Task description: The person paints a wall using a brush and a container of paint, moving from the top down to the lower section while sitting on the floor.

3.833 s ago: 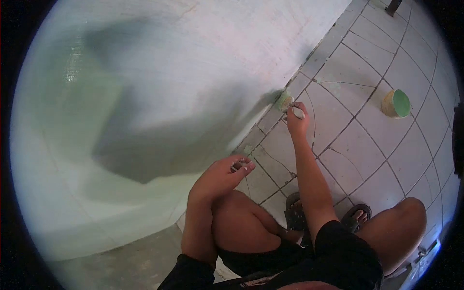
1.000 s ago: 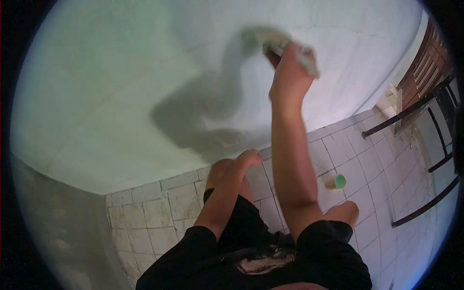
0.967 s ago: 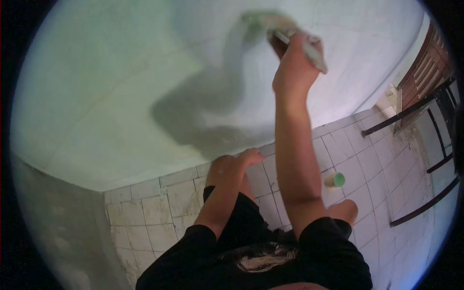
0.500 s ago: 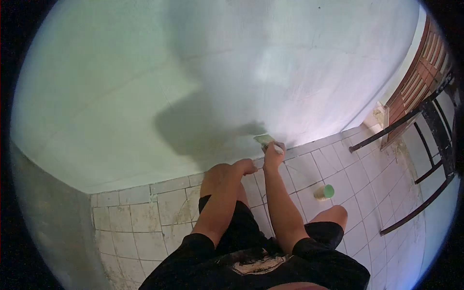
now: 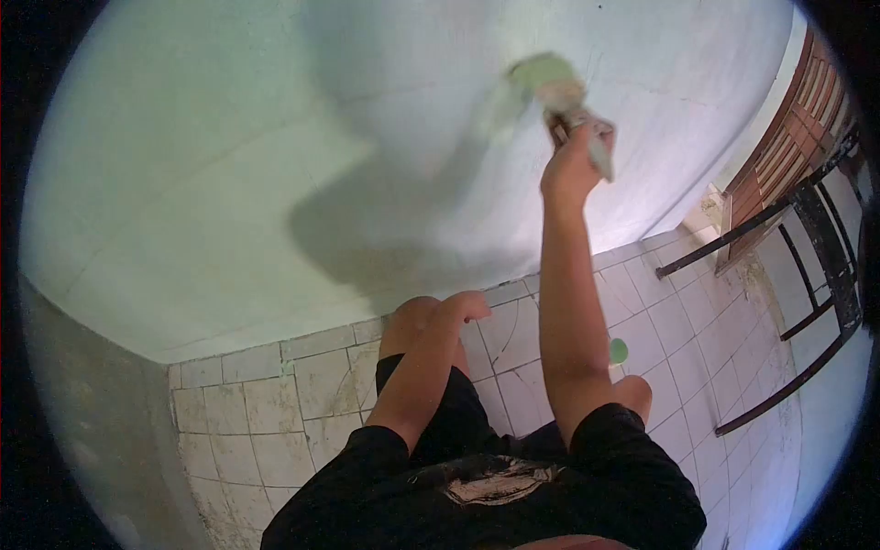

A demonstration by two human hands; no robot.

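My right hand (image 5: 570, 168) is raised high against the pale green wall (image 5: 275, 165) and grips a paintbrush (image 5: 561, 92). Its green-loaded bristles press on the wall above my hand, blurred by motion. My left hand (image 5: 456, 310) rests on my left knee with its fingers loosely curled, and nothing shows in it. I am crouching, with both knees in view below. A small cup of green paint (image 5: 618, 351) stands on the tiled floor, partly hidden behind my right forearm.
Cracked whitish floor tiles (image 5: 321, 385) run along the foot of the wall. A dark metal railing or frame (image 5: 788, 275) and a brown slatted door stand at the right. A rough grey wall (image 5: 92, 458) closes the left corner.
My right hand has swept the paintbrush from the bottom of the wall near the floor up high on the wall. My left hand stays on my knee.
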